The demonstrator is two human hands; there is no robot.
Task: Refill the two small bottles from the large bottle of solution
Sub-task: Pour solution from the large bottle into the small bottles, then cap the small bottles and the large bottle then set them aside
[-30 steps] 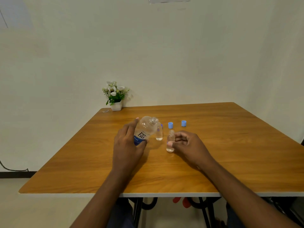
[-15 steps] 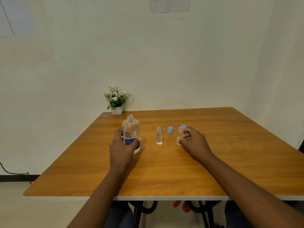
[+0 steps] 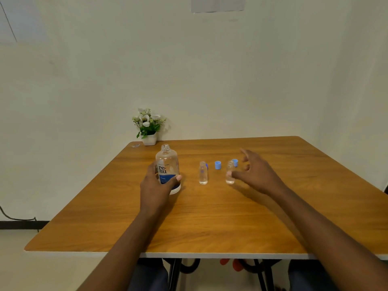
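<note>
The uncapped large bottle (image 3: 167,166) is gripped upright on the counter (image 3: 210,217) by the left hand (image 3: 156,186). The right hand (image 3: 255,171) is spread open, holding nothing, beside one small bottle (image 3: 230,174); the other small bottle (image 3: 203,173) is seen between the hands.

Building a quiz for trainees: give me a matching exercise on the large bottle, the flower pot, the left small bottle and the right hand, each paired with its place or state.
Things:
1. large bottle
2. flower pot
3. left small bottle
4. right hand

Place or state:
A. open, fingers spread
B. at the far left corner of the table
C. gripped by the left hand
D. stands uncapped, untouched

Pairs: 1-C, 2-B, 3-D, 4-A
</note>
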